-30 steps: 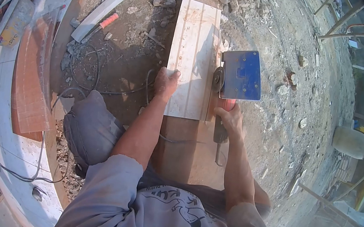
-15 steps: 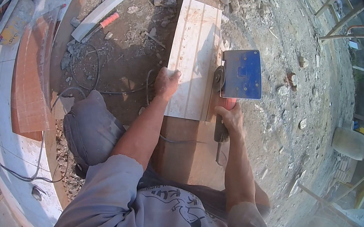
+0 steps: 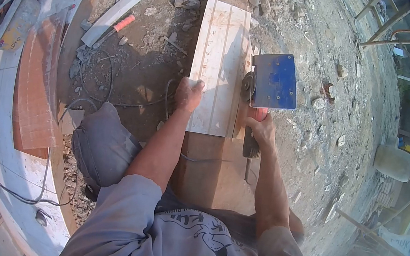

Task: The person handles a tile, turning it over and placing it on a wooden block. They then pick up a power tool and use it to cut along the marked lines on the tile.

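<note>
A long white tile point(image 3: 218, 67) with grooves along its length lies on a brown beam point(image 3: 198, 179) in front of me. My left hand point(image 3: 188, 95) is closed over the tile's left edge, thumb on the top face. At the opposite edge, my right hand point(image 3: 261, 130) grips an angle grinder point(image 3: 251, 145), red and dark in the body. The grinder's disc point(image 3: 247, 86) is right at the tile's right edge. A flat blue plate point(image 3: 276, 80) with screw heads sits on the grinder and hides part of it.
Rubble covers the ground point(image 3: 317, 143) to the right. To the left are a chisel with an orange handle point(image 3: 124, 23), a pale curved strip point(image 3: 122, 11), a looping cable point(image 3: 110, 79), brown sheets point(image 3: 36, 90) and a bucket point(image 3: 22, 21). A hammer point(image 3: 186, 3) lies beyond.
The grinder and its blue plate have shifted very slightly away from me along the tile's right edge, with my right hand. My left hand keeps its place on the tile.
</note>
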Motion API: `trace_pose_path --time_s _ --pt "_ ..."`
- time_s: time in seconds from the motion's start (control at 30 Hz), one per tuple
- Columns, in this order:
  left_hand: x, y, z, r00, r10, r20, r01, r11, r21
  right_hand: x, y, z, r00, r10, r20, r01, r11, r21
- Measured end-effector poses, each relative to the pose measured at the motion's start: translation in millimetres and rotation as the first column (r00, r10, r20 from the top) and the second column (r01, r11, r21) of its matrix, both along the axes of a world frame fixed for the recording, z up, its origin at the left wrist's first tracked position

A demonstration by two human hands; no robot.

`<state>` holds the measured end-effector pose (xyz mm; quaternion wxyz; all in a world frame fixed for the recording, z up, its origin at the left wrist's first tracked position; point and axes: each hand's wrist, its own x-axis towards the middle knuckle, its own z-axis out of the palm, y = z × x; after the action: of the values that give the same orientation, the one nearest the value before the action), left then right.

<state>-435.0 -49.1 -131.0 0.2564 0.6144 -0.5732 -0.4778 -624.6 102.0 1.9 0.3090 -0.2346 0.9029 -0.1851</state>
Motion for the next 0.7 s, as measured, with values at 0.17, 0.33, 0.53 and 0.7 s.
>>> trace_pose_path --time_s 0.17,0.33,0.53,0.7 --pt "-0.3 1.1 0.9 1.000 0.005 0.021 -0.005 1.000 0.003 -3.2 -1.3 -4.7 0.999 -0.009 -0.033 0.010 1.000 0.007" --pt "-0.3 0.8 2.9 1.000 0.002 0.015 -0.002 1.000 0.026 -2.1 -4.2 -0.1 1.000 -0.004 -0.007 0.004 1.000 0.015" --pt "-1.5 0.8 0.9 1.000 0.005 0.019 -0.005 1.000 0.030 -2.6 -3.2 -0.9 1.000 0.002 -0.020 -0.002 1.000 0.000" --pt "-2.0 0.5 -2.1 1.000 0.011 0.024 -0.011 1.000 0.015 0.2 -3.3 2.2 1.000 -0.015 0.016 0.015 1.000 0.017"
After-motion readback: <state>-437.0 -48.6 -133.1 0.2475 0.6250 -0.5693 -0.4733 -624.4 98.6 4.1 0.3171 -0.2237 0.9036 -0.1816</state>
